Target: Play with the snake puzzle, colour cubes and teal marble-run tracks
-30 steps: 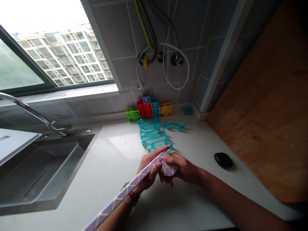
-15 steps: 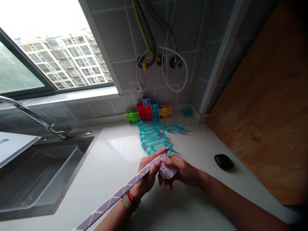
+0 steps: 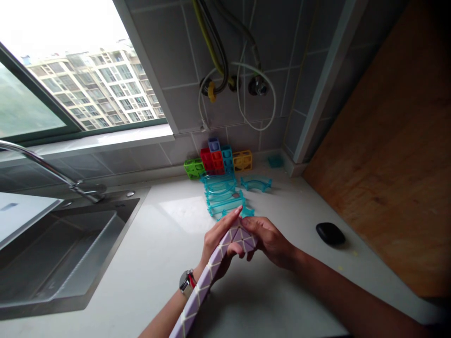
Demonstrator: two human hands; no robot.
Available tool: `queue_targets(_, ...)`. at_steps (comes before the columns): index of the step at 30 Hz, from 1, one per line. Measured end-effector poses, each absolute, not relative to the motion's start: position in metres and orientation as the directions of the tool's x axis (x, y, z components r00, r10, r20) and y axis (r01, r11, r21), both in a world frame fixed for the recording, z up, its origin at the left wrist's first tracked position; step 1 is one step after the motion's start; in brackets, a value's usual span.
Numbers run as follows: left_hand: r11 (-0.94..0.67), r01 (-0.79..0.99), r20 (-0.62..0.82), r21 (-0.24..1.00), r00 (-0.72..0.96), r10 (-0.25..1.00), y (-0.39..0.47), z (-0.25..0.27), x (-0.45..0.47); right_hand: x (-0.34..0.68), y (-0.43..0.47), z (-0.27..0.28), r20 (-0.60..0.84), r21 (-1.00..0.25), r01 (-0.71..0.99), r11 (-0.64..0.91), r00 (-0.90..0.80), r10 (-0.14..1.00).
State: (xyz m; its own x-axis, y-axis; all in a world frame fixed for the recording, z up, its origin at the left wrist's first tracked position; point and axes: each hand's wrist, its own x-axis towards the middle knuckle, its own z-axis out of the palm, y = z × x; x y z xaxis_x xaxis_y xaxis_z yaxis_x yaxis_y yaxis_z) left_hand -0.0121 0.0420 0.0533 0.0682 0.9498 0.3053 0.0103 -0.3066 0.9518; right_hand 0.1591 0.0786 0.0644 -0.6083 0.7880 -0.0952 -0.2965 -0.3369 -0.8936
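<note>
Both hands hold a purple and white snake puzzle [image 3: 210,272] above the counter. Its far end is folded into a compact block, and the long straight part runs down past the bottom edge of the picture. My left hand [image 3: 215,241] grips the puzzle near the bend, its fingers along the far side and the thumb curled beneath. On the folded block, my right hand [image 3: 269,238] has its thumb on top, with the other fingers partly hidden behind. Just beyond the hands lie several clear turquoise plastic track pieces [image 3: 225,203].
Colourful cube blocks [image 3: 212,160] stand against the tiled wall. A single curved turquoise piece [image 3: 256,183] lies right of the others. A black rounded object [image 3: 330,234] rests on the right of the white counter [image 3: 158,263]. The steel sink [image 3: 75,300] and tap [image 3: 52,166] are at left.
The straight part of the snake puzzle has swung right and now points more steeply down. My left wrist has turned, bringing the watch face into view. Both hands still hold the puzzle.
</note>
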Motion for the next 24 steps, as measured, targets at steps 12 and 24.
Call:
queue_targets(12,-0.411,0.162,0.405,0.897,0.068,0.912,0.042,0.052,-0.015,0.156,0.075,0.064,0.029,-0.965,-0.235,-0.116,-0.536,0.844)
queue_targets(24,-0.371,-0.011,0.371,0.928,0.055,0.927,0.044,0.061,-0.015,0.159,0.074,0.057,0.267,-0.944,0.074,0.321,-0.395,0.879)
